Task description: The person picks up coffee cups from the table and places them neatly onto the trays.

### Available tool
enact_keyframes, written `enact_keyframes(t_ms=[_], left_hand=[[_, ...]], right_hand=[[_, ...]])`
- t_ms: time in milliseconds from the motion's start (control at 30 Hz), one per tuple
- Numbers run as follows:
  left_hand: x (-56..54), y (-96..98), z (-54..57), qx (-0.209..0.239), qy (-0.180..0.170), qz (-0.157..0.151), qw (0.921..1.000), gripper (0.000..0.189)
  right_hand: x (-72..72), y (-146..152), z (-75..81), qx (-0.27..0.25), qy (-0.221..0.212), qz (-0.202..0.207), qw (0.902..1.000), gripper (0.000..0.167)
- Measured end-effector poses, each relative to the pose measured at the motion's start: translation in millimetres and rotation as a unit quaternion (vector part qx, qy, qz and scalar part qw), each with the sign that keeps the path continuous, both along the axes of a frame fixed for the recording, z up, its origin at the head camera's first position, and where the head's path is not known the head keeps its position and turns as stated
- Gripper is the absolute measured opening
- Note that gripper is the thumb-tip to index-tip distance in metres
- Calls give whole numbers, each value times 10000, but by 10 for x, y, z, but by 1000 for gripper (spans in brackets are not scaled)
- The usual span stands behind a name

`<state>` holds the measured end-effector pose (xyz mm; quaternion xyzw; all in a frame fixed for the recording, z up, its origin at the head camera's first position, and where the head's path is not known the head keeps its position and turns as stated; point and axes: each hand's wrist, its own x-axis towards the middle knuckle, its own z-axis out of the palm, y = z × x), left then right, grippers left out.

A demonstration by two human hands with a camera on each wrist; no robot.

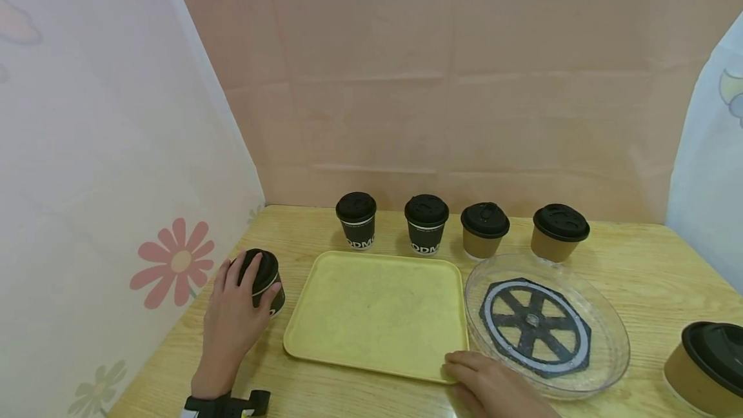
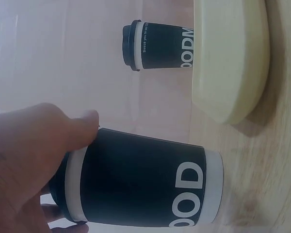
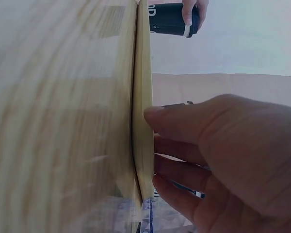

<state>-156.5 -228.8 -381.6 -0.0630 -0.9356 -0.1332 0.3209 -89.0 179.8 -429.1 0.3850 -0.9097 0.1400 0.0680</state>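
Note:
At the left of the table my left hand (image 1: 233, 315) grips a black paper cup (image 1: 277, 295) from above, around its dark lid. In the left wrist view this cup (image 2: 140, 179) stands upright on the wood, with my thumb at the lid's edge. My right hand (image 1: 487, 382) is at the near right corner of a yellow tray (image 1: 371, 315). In the right wrist view the thumb lies against the tray's outer wall (image 3: 144, 145) and the other fingers reach over its rim. Nothing lies on the tray.
Behind the tray stand two black cups (image 1: 359, 232) (image 1: 425, 237) and two brown cups (image 1: 480, 245) (image 1: 551, 249), all lidded. A clear round dish (image 1: 616, 340) with a dark wheel-like pattern sits right of the tray. Another brown cup (image 1: 693, 373) is at the far right.

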Motion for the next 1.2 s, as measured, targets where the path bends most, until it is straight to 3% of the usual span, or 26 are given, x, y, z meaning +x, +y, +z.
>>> enact_keyframes(t_ms=[167, 700, 1200], left_hand=[[0, 13, 9, 41, 89, -40, 9999, 57], [-1, 38, 28, 172, 165, -133, 9996, 56], [21, 14, 21, 190, 92, -89, 9997, 56]], right_hand=[[-35, 16, -31, -260, 482, 295, 9981, 16], [-25, 52, -35, -546, 445, 366, 9968, 13], [-13, -18, -8, -758, 347, 88, 9965, 20]])
